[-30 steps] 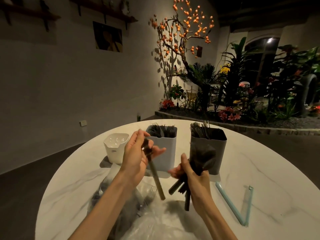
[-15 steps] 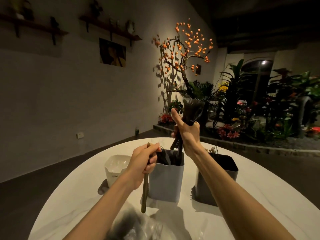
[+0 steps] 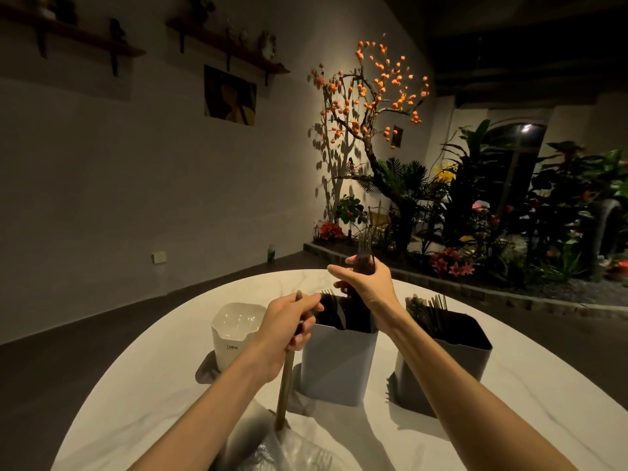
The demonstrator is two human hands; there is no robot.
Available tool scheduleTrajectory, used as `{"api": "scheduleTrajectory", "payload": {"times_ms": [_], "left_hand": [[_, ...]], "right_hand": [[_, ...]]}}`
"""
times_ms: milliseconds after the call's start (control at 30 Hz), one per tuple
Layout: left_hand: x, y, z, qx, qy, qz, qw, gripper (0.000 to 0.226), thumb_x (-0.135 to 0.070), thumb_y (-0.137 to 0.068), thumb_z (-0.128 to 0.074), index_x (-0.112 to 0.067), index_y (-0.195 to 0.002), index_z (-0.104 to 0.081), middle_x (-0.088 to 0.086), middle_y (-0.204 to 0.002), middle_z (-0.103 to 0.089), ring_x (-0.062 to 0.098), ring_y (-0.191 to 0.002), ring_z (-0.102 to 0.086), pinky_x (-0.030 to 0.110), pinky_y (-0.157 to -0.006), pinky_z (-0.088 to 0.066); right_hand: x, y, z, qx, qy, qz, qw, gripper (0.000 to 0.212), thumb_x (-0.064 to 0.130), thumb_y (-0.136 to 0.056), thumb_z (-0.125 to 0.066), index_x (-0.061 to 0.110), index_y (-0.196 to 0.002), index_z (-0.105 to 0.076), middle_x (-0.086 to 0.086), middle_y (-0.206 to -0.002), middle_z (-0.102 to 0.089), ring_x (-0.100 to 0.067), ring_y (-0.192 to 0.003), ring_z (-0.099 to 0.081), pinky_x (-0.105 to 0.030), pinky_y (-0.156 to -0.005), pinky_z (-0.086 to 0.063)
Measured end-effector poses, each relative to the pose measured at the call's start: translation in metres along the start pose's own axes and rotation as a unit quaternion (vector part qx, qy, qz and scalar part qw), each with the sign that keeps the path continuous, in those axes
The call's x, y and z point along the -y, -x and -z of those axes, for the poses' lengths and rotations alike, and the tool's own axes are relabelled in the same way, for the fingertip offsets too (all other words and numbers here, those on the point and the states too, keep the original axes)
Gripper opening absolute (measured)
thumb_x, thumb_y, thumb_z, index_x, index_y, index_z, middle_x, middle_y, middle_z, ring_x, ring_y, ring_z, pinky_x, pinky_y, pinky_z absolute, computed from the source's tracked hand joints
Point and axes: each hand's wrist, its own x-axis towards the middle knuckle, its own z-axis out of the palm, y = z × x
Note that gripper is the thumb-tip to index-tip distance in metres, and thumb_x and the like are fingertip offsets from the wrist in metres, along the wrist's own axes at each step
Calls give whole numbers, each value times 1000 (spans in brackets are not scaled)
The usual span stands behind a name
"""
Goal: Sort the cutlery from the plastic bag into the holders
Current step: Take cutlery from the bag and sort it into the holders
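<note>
My right hand (image 3: 368,283) grips a bundle of dark forks (image 3: 364,263), tines up, with the handles down inside the light grey holder (image 3: 336,365). My left hand (image 3: 289,329) holds a single long brown utensil (image 3: 284,389) upright, just left of that holder. A dark grey holder (image 3: 452,362) to the right has several utensils standing in it. The white holder (image 3: 234,334) at the left looks empty. The crumpled plastic bag (image 3: 289,452) lies at the near edge, below my left hand.
All three holders stand on a round white marble table (image 3: 153,402). Beyond the far rim are a dark floor, a planter bed with a tree bearing orange fruit (image 3: 373,96), and a wall with shelves.
My right hand has come down from above, lowering the fork bundle into the light grey holder. My left hand stayed beside the holder with its utensil. The camera tilted up.
</note>
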Motion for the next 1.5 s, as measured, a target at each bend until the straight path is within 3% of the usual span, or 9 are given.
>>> {"api": "scheduleTrajectory", "payload": {"times_ms": [367, 467, 567, 667, 800, 967, 1067, 1333, 1500], "left_hand": [[3, 5, 0, 2, 15, 15, 1000, 27, -29, -100, -59, -4, -95, -64, 5, -60, -50, 11, -46, -40, 20, -43, -29], [4, 5, 2, 2, 23, 12, 1000, 27, -30, -101, -58, -3, -96, -63, 6, -61, -50, 12, -46, -39, 21, -44, -29], [2, 5, 3, 8, 28, 4, 1000, 32, -34, -102, -54, -4, -101, -63, 6, -62, -51, 12, -47, -38, 22, -45, -30], [-1, 8, 0, 6, 54, 11, 998, 31, -32, -102, -51, -3, -104, -65, 6, -62, -50, 12, -48, -37, 23, -46, -28], [-12, 17, -8, 32, 93, -10, 995, 34, -21, -106, -43, 0, -112, -69, 13, -79, -62, 15, -62, -56, 23, -56, -43], [-35, 27, -26, 71, -41, -111, 990, 42, -38, -108, -33, -24, -121, -71, -6, -125, -70, 14, -125, -59, 40, -109, -42], [-51, 33, -49, 134, -55, -133, 980, 40, -49, -105, -33, -41, -125, -67, -14, -132, -65, 12, -133, -53, 47, -113, -40], [-61, 45, -84, 71, -72, -87, 991, 23, -27, -102, -57, -21, -121, -67, 4, -114, -73, 20, -109, -69, 36, -95, -55], [-30, 50, -78, 75, -119, -35, 989, 19, -13, -103, -55, -13, -109, -72, 10, -98, -77, 25, -89, -76, 32, -79, -61]], "right_hand": [[12, -4, 21, 13, 134, 66, 989, 24, 31, -101, -56, 15, -112, -71, -1, -107, -74, -13, -103, -69, -32, -93, -54], [5, 8, 24, 78, 277, 136, 948, 44, 45, -106, -36, 21, -135, -59, 7, -133, -61, -7, -120, -55, -29, -102, -45], [-8, 24, 26, 221, 408, 130, 876, 47, 49, -107, -26, 21, -117, -63, 2, -120, -64, -16, -108, -59, -39, -97, -48], [-2, 26, 29, 106, 319, 136, 932, 46, 42, -108, -31, 21, -140, -55, 7, -140, -54, -10, -131, -48, -32, -112, -38], [34, 32, 44, -39, 179, 172, 968, 22, 30, -104, -49, 23, -109, -69, 7, -103, -69, -2, -94, -63, -22, -78, -52], [70, 69, 56, 212, 239, 79, 944, 36, 44, -88, -70, 23, -117, -68, 8, -100, -73, -4, -74, -68, -16, -56, -48], [77, 89, 56, 259, 246, 90, 930, 34, 31, -89, -73, 15, -118, -68, 4, -100, -75, -5, -80, -71, -12, -57, -49], [97, 68, 137, -89, 255, 179, 946, 10, 17, -96, -65, 10, -100, -72, -2, -87, -75, -7, -72, -73, -24, -64, -61], [54, 59, 164, -94, 307, 105, 941, 14, 17, -98, -62, 7, -98, -71, -10, -86, -75, -14, -66, -73, -30, -60, -62]]}}
